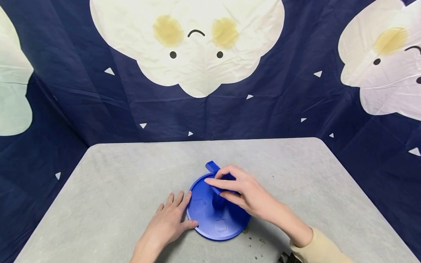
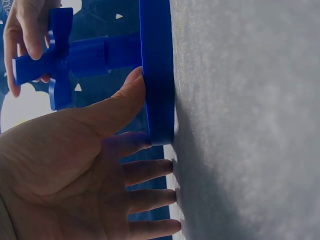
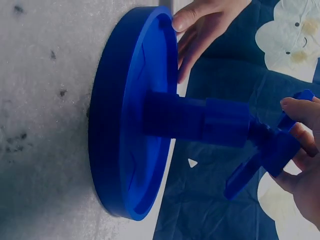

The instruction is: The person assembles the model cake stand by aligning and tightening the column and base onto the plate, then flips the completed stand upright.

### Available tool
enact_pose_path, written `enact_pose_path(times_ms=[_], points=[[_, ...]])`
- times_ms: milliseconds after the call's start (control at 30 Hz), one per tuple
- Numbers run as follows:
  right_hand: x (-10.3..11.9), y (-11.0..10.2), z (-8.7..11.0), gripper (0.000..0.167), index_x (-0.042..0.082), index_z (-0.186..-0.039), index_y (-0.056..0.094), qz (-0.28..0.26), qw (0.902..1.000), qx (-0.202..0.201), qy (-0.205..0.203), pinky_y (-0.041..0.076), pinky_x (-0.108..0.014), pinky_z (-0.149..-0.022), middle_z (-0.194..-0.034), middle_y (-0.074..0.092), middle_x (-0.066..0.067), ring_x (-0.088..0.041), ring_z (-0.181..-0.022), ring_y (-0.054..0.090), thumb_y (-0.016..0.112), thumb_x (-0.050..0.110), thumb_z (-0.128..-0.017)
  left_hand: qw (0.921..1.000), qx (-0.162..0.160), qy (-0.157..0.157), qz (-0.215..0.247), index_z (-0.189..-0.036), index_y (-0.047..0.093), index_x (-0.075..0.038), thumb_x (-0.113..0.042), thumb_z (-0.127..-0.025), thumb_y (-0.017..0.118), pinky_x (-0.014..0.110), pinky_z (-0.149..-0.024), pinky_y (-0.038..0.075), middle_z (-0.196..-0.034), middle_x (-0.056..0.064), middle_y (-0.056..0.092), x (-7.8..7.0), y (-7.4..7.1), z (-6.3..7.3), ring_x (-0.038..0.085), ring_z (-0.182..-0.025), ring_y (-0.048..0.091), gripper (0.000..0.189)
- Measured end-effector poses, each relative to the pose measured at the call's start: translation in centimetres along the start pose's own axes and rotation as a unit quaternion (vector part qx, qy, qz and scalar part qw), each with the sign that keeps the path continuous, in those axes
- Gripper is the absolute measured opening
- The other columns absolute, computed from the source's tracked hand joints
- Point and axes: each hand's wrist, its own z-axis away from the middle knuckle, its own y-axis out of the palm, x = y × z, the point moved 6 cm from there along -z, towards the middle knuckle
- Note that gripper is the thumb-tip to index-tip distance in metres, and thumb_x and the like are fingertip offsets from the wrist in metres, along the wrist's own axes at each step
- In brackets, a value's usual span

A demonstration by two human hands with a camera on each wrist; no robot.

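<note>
A blue round base (image 1: 205, 223) with a raised rim lies flat on the table. From its middle rises a thick blue post (image 3: 200, 120), topped by a blue handle with several stubby arms (image 2: 57, 62). My right hand (image 1: 250, 190) holds this handle from above, thumb and fingers around its arms. On the base's left side, my left hand (image 1: 169, 221) has its thumb at the rim and its straight fingers spread, fingertips down at the tabletop. Part of the handle is hidden behind the right hand in the head view.
The grey table (image 1: 131, 175) has rounded far corners. Small dark crumbs (image 1: 262, 240) lie to the right of the base. A black object (image 1: 287, 258) shows at the bottom edge, by the right sleeve (image 1: 317, 248). A navy cloth (image 1: 108, 109) with cloud faces hangs behind.
</note>
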Motion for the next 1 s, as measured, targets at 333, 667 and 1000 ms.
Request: enact_pose_path(times_ms=[333, 667, 1000], points=[[1.3, 1.0, 0.1, 0.056, 0.032, -0.144, 0.061, 0.103, 0.9927, 0.039, -0.051, 0.052, -0.038, -0.100, -0.127, 0.061, 0.001, -0.014, -0.118, 0.057, 0.075, 0.012, -0.093, 1.0000, 0.004, 0.003, -0.002, -0.159, 0.040, -0.011, -0.054, -0.086, 0.076, 0.076, -0.116, 0.028, -0.164, 0.023, 0.038, -0.1, 0.0, -0.1, 0.053, -0.153, 0.026, 0.092], [2.2, 2.0, -0.1, 0.053, 0.034, -0.140, 0.063, 0.173, 0.9794, 0.068, -0.079, 0.047, -0.051, -0.114, -0.122, 0.059, 0.003, -0.019, -0.122, 0.056, 0.073, 0.010, -0.094, 1.0000, 0.007, 0.003, 0.000, -0.159, 0.039, -0.012, -0.053, -0.087, 0.075, 0.076, -0.116, 0.028, -0.164, 0.023, 0.038, 0.0, 0.0, 0.0, 0.052, -0.154, 0.027, 0.091], [2.3, 2.6, -0.1, 0.053, 0.032, -0.141, 0.064, 0.190, 0.9771, 0.074, -0.060, 0.043, -0.052, -0.118, -0.125, 0.059, 0.003, -0.018, -0.124, 0.056, 0.073, 0.009, -0.094, 1.0000, 0.003, 0.007, 0.000, -0.159, 0.039, -0.012, -0.054, -0.086, 0.075, 0.077, -0.115, 0.029, -0.163, 0.024, 0.038, -0.1, -0.1, 0.0, 0.054, -0.153, 0.027, 0.092]])
